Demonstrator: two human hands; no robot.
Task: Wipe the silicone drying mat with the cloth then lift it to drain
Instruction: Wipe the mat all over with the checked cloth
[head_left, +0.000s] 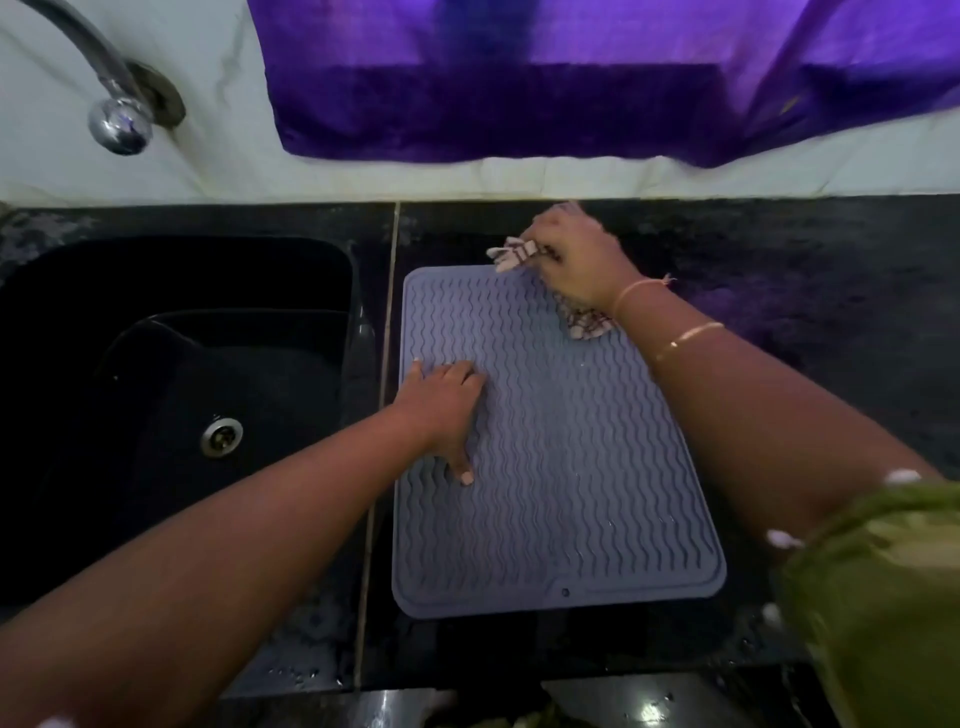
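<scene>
A grey-blue silicone drying mat (561, 467) with wavy ridges lies flat on the black counter, right of the sink. My left hand (441, 402) presses flat on the mat's left edge, fingers spread, holding nothing. My right hand (576, 260) is at the mat's far right corner, closed around a crumpled checked cloth (511, 254). One end of the cloth sticks out past the fingers; another part shows under my wrist, resting on the mat.
A black sink (171, 395) with a metal drain sits to the left. A chrome tap (117, 122) hangs over its back. A purple curtain (597, 78) hangs on the wall behind. Wet black counter (805, 312) stretches right of the mat.
</scene>
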